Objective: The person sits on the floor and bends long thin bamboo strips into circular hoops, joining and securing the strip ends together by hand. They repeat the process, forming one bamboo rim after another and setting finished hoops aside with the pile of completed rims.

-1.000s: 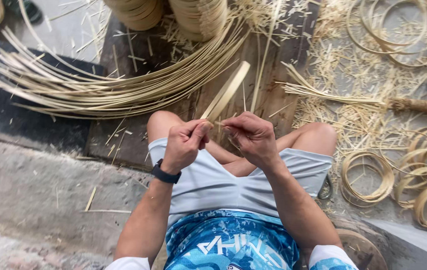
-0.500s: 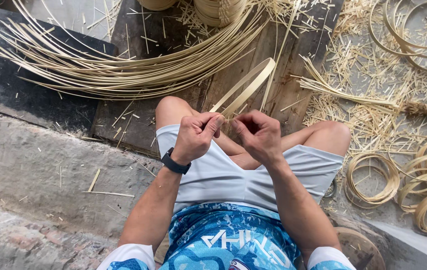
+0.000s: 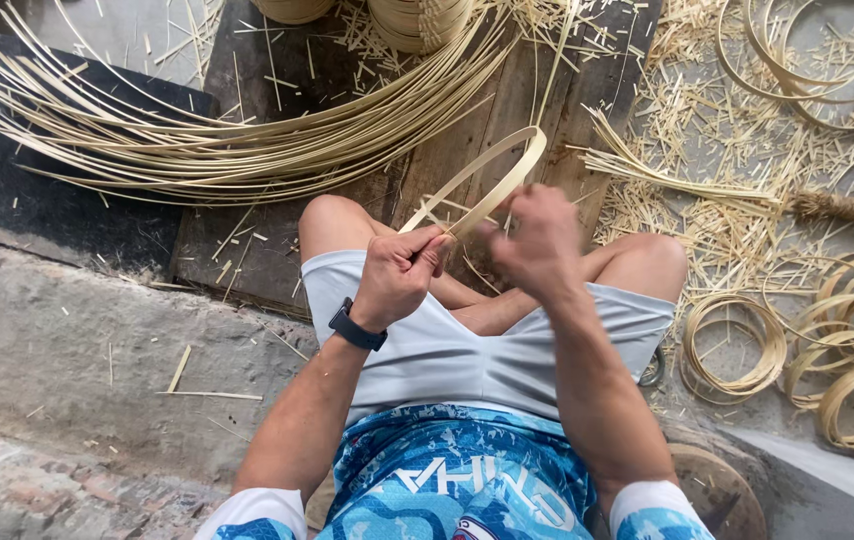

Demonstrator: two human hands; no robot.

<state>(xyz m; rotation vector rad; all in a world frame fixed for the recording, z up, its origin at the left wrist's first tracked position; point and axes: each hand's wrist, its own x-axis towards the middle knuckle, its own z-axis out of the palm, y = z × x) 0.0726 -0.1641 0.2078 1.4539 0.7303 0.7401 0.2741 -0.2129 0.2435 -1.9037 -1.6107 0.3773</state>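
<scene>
Just ahead of both hands [image 3: 477, 262], a bent bamboo strip [image 3: 492, 172], ends pinched.

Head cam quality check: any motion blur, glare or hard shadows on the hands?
Head view: the right hand is motion-smeared, while the left hand and the bent bamboo strip it pinches stay sharp; light is soft and even, no glare, only faint shadows on the wooden board.
</scene>
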